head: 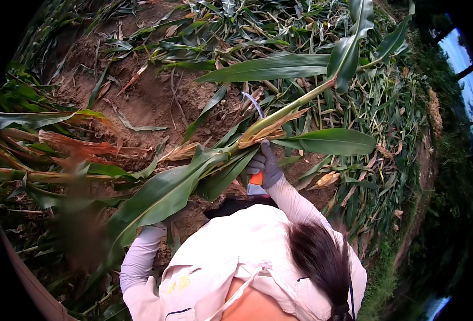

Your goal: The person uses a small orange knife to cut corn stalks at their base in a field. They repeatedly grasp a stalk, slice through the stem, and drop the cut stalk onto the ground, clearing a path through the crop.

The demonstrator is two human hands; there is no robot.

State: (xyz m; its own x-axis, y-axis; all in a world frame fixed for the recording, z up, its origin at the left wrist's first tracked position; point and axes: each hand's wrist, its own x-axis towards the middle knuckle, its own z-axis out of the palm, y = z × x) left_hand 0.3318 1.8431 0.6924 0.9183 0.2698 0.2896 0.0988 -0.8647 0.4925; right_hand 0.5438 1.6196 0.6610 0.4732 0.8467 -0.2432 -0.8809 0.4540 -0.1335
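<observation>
My right hand [267, 168], in a grey knit glove, grips the orange handle [256, 178] of a sickle. The thin curved sickle blade [254, 103] shows beyond a corn stalk [292, 106], which crosses above the hand. This stalk slants from lower left to upper right, with long green leaves and a dry-husked ear [264, 134] near the glove. My left forearm reaches under a broad corn leaf [162, 196]; the leaf mostly hides the left hand, so its fingers and anything in them cannot be made out.
Fallen corn stalks and leaves [364, 120] cover the ground at the top and right. Bare brown soil [148, 100] shows at upper left. More stalks with reddish dry leaves [80, 144] lie at the left. Another ear [328, 179] lies right of my right hand. Dark trees edge the far right.
</observation>
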